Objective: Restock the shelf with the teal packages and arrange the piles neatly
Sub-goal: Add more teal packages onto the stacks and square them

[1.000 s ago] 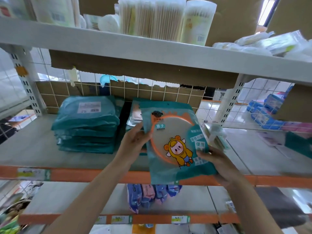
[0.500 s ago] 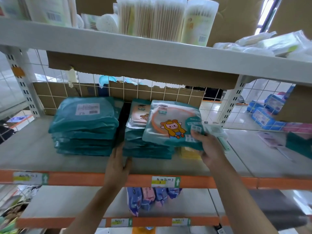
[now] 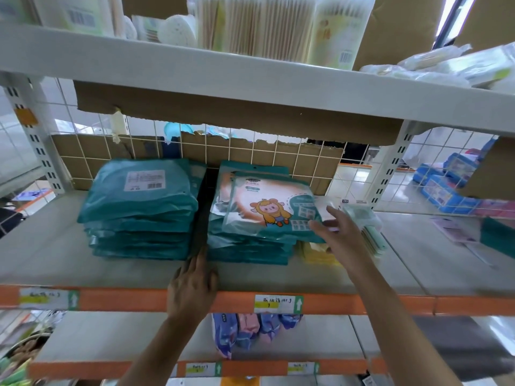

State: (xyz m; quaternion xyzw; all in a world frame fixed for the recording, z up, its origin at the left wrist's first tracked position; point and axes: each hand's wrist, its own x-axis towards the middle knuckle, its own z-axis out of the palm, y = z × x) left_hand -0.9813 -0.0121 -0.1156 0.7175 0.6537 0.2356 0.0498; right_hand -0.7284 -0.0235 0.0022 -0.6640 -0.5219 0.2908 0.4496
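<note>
Both hands at the orange-edged shelf point(image 3: 125, 300), teal package laid on the right pile.

Low in the centre I see my left hand point(image 3: 192, 285) flat on the shelf lip, fingers straight, tips at the gap between the piles. Right of centre, my right hand point(image 3: 340, 235) lies open, fingers touching the right edge of the top teal package point(image 3: 267, 210), which lies on the right pile point(image 3: 250, 249). The left pile point(image 3: 142, 207) sits centre-left, with cardboard point(image 3: 278, 160) behind.

On the shelf point(image 3: 55, 260) the left pile point(image 3: 142, 207) lay beside the right pile point(image 3: 250, 246), my left hand point(image 3: 192, 288) before their gap, my right hand point(image 3: 340, 238) against the top package point(image 3: 270, 210).
</note>
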